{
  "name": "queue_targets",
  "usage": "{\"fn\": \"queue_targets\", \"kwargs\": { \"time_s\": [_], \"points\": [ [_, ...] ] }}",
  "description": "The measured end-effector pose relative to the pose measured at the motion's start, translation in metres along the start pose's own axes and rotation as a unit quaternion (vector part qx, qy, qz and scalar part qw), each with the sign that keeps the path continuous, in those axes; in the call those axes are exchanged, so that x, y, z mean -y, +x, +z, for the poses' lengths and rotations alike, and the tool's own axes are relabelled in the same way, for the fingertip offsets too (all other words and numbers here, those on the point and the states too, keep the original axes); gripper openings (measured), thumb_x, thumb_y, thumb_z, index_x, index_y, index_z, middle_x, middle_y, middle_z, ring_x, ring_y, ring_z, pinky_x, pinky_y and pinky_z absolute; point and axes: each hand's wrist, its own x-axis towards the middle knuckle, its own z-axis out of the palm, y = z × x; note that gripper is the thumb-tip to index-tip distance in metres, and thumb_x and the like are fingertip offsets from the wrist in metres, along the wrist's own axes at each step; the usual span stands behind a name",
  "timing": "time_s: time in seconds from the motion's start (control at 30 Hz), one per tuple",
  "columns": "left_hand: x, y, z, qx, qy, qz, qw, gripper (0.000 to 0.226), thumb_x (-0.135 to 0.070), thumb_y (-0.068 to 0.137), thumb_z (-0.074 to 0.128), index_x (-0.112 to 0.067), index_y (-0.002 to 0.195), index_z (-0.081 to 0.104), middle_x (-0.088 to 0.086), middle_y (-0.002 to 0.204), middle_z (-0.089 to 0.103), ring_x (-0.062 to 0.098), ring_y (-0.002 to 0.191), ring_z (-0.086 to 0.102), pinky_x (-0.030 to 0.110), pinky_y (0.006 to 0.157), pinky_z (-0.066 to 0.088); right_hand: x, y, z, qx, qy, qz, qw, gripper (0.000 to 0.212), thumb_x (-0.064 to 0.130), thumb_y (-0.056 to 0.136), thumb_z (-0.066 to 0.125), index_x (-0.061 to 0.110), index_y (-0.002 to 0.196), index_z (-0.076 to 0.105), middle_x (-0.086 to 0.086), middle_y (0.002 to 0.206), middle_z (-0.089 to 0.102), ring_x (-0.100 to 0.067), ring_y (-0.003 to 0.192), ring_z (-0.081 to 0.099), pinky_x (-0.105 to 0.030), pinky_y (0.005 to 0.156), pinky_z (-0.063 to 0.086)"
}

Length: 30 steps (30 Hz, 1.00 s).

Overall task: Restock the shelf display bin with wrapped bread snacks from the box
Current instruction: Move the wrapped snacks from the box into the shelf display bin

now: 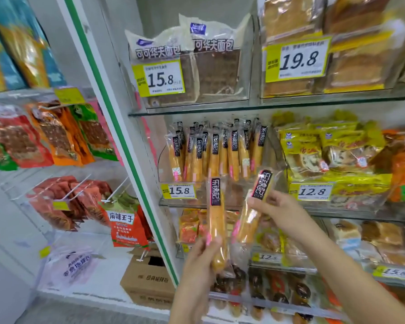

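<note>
The restock is looking partly done. The clear display bin point(161, 164), sitting at twelve o'clock from the hands on the middle glass shelf point(337, 212), is already holding a tight row of upright wrapped bread sticks point(216, 150) above the 15.8 price tag point(178, 191). It appears well filled, though how much room is remaining behind the front row cannot be told.

Two more pieces are waiting to go in. The left hand point(199, 260) is grasping the lower end of one wrapped bread stick point(216, 213), fingers curled round it, and is holding it nearly upright just below the bin's front. At two o'clock from it, the right hand point(281, 209) is pinching a second bread stick point(249, 218) around its middle, and that stick is leaning toward one o'clock. Neither piece is inside the bin yet.

A cardboard box point(147, 277) is standing on the floor at eight o'clock from the left hand, its top open. Whether it is the supply box, and what it is holding, cannot be seen, so the amount left is unclear.
</note>
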Motion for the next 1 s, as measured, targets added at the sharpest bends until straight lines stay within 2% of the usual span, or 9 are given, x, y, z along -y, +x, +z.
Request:
{"fn": "queue_targets", "kwargs": {
  "time_s": [0.1, 0.2, 0.3, 0.37, 0.47, 0.53, 0.73, 0.87, 1.0],
  "points": [
    [-0.038, 0.026, 0.008, 0.005, 0.043, 0.009, 0.999, 0.053, -0.042, 0.077, 0.067, -0.010, 0.119, 0.061, 0.016, 0.109, 0.069, 0.034, 0.106, 0.063, 0.045, 0.087, 0.052, 0.034, 0.046, -0.013, 0.012, 0.016, -0.002, 1.000, 0.006, 0.018, 0.084, 0.069, 0.013, 0.087, 0.067, -0.006, 0.081, 0.071, -0.007, 0.060, 0.068, -0.022, 0.054, 0.056],
    [-0.079, 0.058, 0.027, 0.003, 0.095, 0.020, 0.995, 0.042, -0.042, 0.072, 0.068, -0.011, 0.100, 0.063, 0.012, 0.091, 0.065, 0.019, 0.075, 0.065, 0.033, 0.071, 0.056, 0.066, 0.094, -0.027, 0.027, -0.040, -0.003, 0.999, 0.020, 0.026, 0.083, 0.070, 0.007, 0.084, 0.067, -0.013, 0.082, 0.071, -0.016, 0.062, 0.065, -0.026, 0.057, 0.055],
    [-0.108, 0.098, 0.051, -0.007, 0.139, 0.017, 0.990, 0.040, -0.037, 0.081, 0.067, -0.009, 0.109, 0.064, 0.012, 0.110, 0.064, 0.016, 0.080, 0.059, 0.031, 0.071, 0.055, 0.089, 0.129, -0.038, 0.014, -0.108, -0.017, 0.994, 0.027, 0.030, 0.082, 0.071, 0.006, 0.093, 0.064, -0.007, 0.080, 0.066, -0.018, 0.065, 0.058, -0.028, 0.063, 0.047],
    [-0.119, 0.121, 0.064, -0.016, 0.167, 0.016, 0.986, 0.049, -0.041, 0.081, 0.067, -0.007, 0.116, 0.063, 0.006, 0.095, 0.067, 0.019, 0.082, 0.061, 0.041, 0.090, 0.053, 0.097, 0.148, -0.045, -0.029, -0.176, -0.012, 0.984, 0.042, 0.035, 0.082, 0.071, 0.008, 0.111, 0.057, -0.009, 0.098, 0.063, -0.022, 0.088, 0.060, -0.028, 0.076, 0.042],
    [-0.128, 0.149, 0.082, -0.018, 0.246, 0.014, 0.969, 0.065, -0.053, 0.072, 0.069, -0.012, 0.122, 0.060, 0.009, 0.127, 0.060, 0.028, 0.116, 0.056, 0.050, 0.103, 0.043, 0.099, 0.168, -0.053, -0.061, -0.263, 0.020, 0.963, 0.074, 0.045, 0.084, 0.066, 0.007, 0.141, 0.037, -0.013, 0.136, 0.051, -0.028, 0.121, 0.051, -0.030, 0.087, 0.040],
    [-0.131, 0.163, 0.093, -0.009, 0.283, 0.013, 0.959, 0.062, -0.049, 0.076, 0.067, -0.008, 0.121, 0.059, 0.011, 0.131, 0.058, 0.029, 0.119, 0.055, 0.048, 0.103, 0.043, 0.094, 0.179, -0.055, -0.059, -0.287, 0.032, 0.955, 0.079, 0.047, 0.084, 0.064, 0.010, 0.145, 0.031, -0.011, 0.144, 0.044, -0.028, 0.127, 0.047, -0.033, 0.095, 0.040],
    [-0.120, 0.198, 0.112, -0.018, 0.386, -0.001, 0.922, 0.058, -0.023, 0.088, 0.064, -0.006, 0.138, 0.041, 0.010, 0.132, 0.054, 0.020, 0.104, 0.057, 0.028, 0.095, 0.046, 0.070, 0.190, -0.050, -0.079, -0.336, -0.001, 0.938, 0.050, 0.028, 0.075, 0.078, 0.016, 0.119, 0.059, -0.008, 0.119, 0.064, -0.023, 0.102, 0.063, -0.033, 0.084, 0.052],
    [-0.106, 0.212, 0.115, -0.022, 0.440, -0.001, 0.898, 0.064, -0.018, 0.085, 0.067, -0.007, 0.142, 0.038, 0.009, 0.135, 0.052, 0.022, 0.110, 0.056, 0.026, 0.085, 0.044, 0.065, 0.190, -0.054, -0.078, -0.344, -0.022, 0.935, 0.046, 0.027, 0.072, 0.081, 0.018, 0.112, 0.061, -0.003, 0.117, 0.065, -0.021, 0.101, 0.063, -0.028, 0.080, 0.049],
    [-0.095, 0.220, 0.120, -0.036, 0.484, -0.008, 0.875, 0.067, -0.011, 0.084, 0.066, -0.007, 0.142, 0.034, 0.011, 0.135, 0.051, 0.028, 0.118, 0.055, 0.036, 0.095, 0.050, 0.066, 0.190, -0.056, -0.090, -0.386, -0.042, 0.917, 0.039, 0.035, 0.073, 0.079, 0.022, 0.102, 0.057, -0.002, 0.108, 0.064, -0.017, 0.088, 0.057, -0.023, 0.062, 0.038]
  ]
}}
